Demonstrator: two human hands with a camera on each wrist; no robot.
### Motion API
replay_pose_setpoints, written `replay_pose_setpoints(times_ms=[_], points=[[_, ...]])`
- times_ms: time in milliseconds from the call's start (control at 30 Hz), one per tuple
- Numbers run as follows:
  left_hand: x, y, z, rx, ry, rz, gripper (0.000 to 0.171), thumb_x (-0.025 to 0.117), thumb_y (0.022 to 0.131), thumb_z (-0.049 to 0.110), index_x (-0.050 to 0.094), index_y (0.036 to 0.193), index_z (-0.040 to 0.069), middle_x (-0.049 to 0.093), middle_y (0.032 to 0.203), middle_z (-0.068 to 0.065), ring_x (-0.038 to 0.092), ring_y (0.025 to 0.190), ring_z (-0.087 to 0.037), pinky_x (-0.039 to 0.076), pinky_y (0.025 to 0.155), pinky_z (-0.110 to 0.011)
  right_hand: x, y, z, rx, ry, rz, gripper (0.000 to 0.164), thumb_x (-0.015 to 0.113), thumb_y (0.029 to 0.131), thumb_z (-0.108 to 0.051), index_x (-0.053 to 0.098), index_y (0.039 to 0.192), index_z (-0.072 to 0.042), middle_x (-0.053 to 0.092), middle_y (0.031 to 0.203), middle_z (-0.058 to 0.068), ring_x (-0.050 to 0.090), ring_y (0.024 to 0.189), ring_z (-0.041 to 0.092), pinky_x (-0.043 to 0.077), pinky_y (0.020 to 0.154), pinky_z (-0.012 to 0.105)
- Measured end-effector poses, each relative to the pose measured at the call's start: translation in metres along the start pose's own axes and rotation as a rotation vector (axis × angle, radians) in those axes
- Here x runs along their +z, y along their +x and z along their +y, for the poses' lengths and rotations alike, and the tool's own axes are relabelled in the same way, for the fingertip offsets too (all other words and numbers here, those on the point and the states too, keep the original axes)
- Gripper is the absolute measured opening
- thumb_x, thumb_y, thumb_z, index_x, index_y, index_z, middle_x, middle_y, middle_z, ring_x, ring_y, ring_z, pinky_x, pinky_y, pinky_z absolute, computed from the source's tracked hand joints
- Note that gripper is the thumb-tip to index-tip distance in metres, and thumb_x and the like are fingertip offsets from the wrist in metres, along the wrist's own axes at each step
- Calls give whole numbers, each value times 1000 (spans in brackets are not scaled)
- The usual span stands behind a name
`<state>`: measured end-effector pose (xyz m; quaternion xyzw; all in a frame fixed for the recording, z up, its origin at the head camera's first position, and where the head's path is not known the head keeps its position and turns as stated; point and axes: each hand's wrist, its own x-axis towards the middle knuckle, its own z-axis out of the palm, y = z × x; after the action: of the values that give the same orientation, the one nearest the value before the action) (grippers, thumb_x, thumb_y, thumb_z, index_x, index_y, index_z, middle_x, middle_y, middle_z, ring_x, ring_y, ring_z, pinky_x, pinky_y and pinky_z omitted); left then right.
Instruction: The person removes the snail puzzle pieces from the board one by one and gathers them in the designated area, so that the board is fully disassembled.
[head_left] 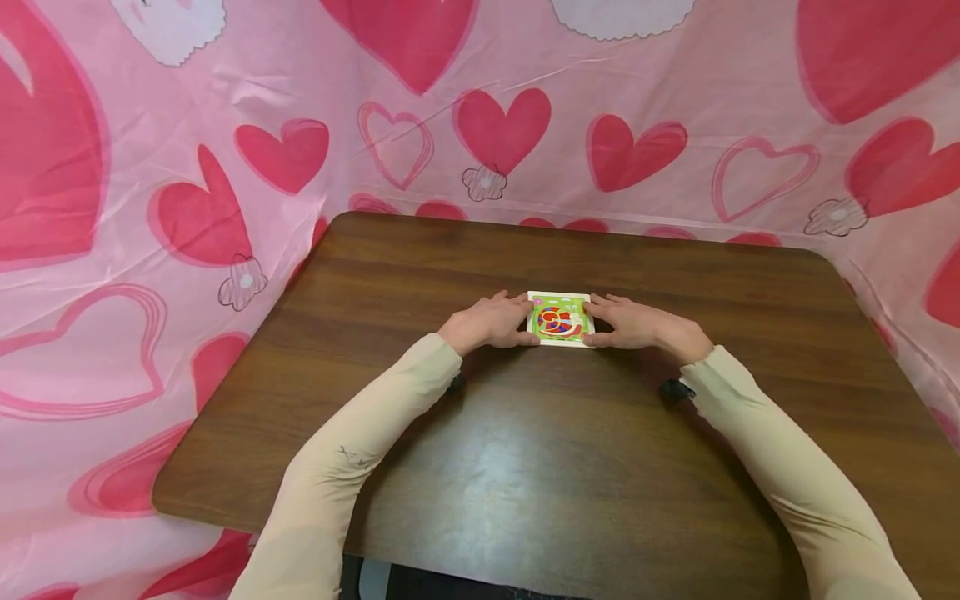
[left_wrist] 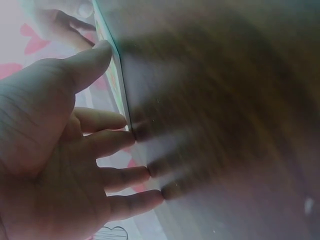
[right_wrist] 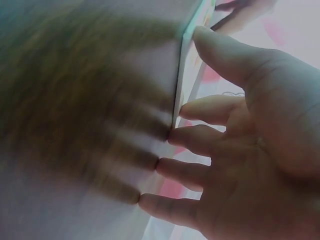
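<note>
A small square board [head_left: 561,319] with a colourful snail picture on green and a white border lies flat on the table. At its left edge is my left hand [head_left: 495,322], and my right hand [head_left: 637,322] touches the right edge. Both hands have spread, fairly straight fingers, with the thumbs at the near corners. In the left wrist view, the thumb and index finger meet the board's edge [left_wrist: 118,75], while other fingertips rest on the tabletop. The right wrist view shows much the same, with the thumb at the board's white side [right_wrist: 187,67].
The brown wooden table [head_left: 495,467] has rounded corners and reaches past both arms. A pink cloth with red hearts [head_left: 502,125] hangs behind it and along its left side. Dark wrist straps [head_left: 677,390] sit under the cream sleeves.
</note>
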<state>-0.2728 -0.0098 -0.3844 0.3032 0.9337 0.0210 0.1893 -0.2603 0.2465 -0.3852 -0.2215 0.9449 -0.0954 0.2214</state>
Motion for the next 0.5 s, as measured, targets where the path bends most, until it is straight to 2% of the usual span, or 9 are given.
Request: replay_pose_setpoints(times_ms=[300, 500], points=[[-4, 1, -1, -17, -14, -26, 80, 53, 93, 58, 26, 156, 17, 16, 165, -8, 17, 151, -36, 22, 119, -54, -1, 1, -4, 17, 30, -5, 79, 59, 95, -45, 25, 154, -5, 14, 162, 24, 11, 148, 49, 18, 115, 65], [-9, 5, -2, 0, -23, 6, 72, 54, 95, 54, 35, 153, 16, 20, 163, -13, 21, 150, -35, 24, 119, -51, -1, 0, -4, 10, 28, 1, 77, 60, 96, -43, 28, 153, -2, 13, 161, 26, 11, 147, 49, 18, 115, 64]])
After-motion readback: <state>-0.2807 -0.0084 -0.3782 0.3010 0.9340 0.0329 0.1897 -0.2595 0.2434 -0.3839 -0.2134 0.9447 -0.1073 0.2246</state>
